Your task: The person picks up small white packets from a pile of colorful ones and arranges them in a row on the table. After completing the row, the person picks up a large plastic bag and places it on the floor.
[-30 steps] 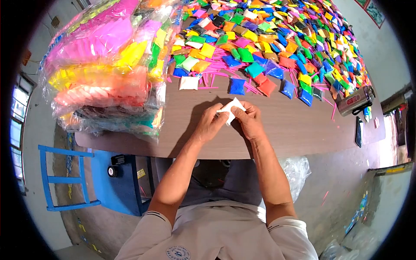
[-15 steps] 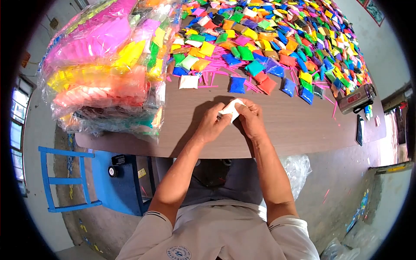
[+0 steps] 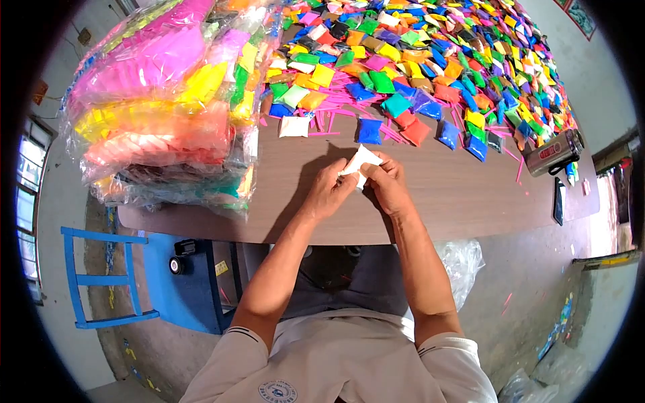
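A small white packet [image 3: 361,160] is held between my two hands above the near middle of the table. My left hand [image 3: 330,188] pinches its left side with thumb and fingers. My right hand [image 3: 388,184] grips the right side, its thumb lying across the packet's face. One pointed corner of the packet sticks up past the fingertips. Just beyond the hands lie a blue packet [image 3: 369,131] and a whitish packet [image 3: 293,127], both flat on the brown table [image 3: 316,232].
Many colourful packets [image 3: 430,60] and pink sticks [image 3: 329,101] cover the far table. Large clear bags of packets [image 3: 154,121] are stacked at left. A metal flask [image 3: 554,153] and a phone [image 3: 558,201] lie at right. A blue chair [image 3: 101,279] stands at lower left.
The white packet has shifted in my fingers, and more of its upper corner shows above them. Both hands stay in nearly the same place, still gripping it.
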The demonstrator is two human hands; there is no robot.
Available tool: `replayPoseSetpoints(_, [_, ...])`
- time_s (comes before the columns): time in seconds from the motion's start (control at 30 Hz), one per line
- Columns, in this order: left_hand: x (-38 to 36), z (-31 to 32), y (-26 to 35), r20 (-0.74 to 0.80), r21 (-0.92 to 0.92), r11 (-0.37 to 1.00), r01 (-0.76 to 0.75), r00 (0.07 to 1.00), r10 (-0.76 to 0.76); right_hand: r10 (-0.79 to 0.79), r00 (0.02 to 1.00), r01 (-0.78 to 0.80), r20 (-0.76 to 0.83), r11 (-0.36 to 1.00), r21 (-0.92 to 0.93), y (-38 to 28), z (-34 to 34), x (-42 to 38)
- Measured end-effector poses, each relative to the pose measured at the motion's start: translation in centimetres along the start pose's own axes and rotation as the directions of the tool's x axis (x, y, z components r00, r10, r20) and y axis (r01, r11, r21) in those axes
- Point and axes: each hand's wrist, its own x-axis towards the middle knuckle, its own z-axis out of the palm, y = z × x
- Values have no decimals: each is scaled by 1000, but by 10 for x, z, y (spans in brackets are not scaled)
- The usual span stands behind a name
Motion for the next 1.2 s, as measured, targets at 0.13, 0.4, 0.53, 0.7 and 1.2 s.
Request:
replayPoseSetpoints(0.13, [-1, 3, 2, 19, 29, 1000, -7, 1000, 6, 11, 1000, -11, -14, 1000, 1, 4, -5, -1])
replayPoseSetpoints(0.4, [-1, 2, 4, 63, 18, 999, 27, 998, -28, 13, 999, -11, -42, 999, 34, -1, 4, -1])
replayPoseSetpoints(0.53, [-1, 1, -1, 148, 59, 998, 38, 988, -46, -6, 1000, 5, 19, 1000, 23, 9, -11, 1])
replayPoseSetpoints(0.7, [-1, 4, 2, 78, -13, 1000, 8, 997, -7, 0, 1000, 1, -21, 998, 70, -1, 4, -1])
replayPoseSetpoints(1.2, [-1, 6, 0, 38, -19, 999, -27, 999, 27, -5, 999, 3, 33, 997, 78, 4, -1, 0])
